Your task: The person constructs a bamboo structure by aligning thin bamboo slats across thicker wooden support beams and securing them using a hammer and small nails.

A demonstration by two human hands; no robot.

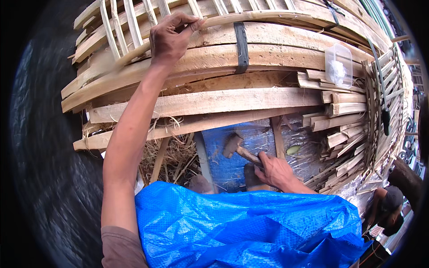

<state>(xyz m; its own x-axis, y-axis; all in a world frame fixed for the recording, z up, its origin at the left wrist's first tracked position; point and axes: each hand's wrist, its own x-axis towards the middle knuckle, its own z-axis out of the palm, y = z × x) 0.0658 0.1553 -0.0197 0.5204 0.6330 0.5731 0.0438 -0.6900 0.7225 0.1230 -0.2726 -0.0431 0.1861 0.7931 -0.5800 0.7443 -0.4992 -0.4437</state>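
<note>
My left hand [170, 38] is closed around a long, thin wooden strip [250, 17] that crosses the tops of several narrow slats [132, 22]. The strip's left end is smeared by motion. Thick wooden beams [196, 60], bound with a black strap [241, 47], lie just below this hand. Lower down, my right hand [277, 172] grips a hammer [233, 146] by its wooden handle. The hammer's head points up and left, over a blue sheet [219, 167], apart from the slats and the strip.
A blue tarp [250, 228] covers my lap. Split wooden pieces [344, 118] are stacked at the right, beneath a clear plastic container [338, 67] with something white inside. Curly wood shavings [178, 154] fill the gap under the beams. Another person [388, 205] is at the lower right.
</note>
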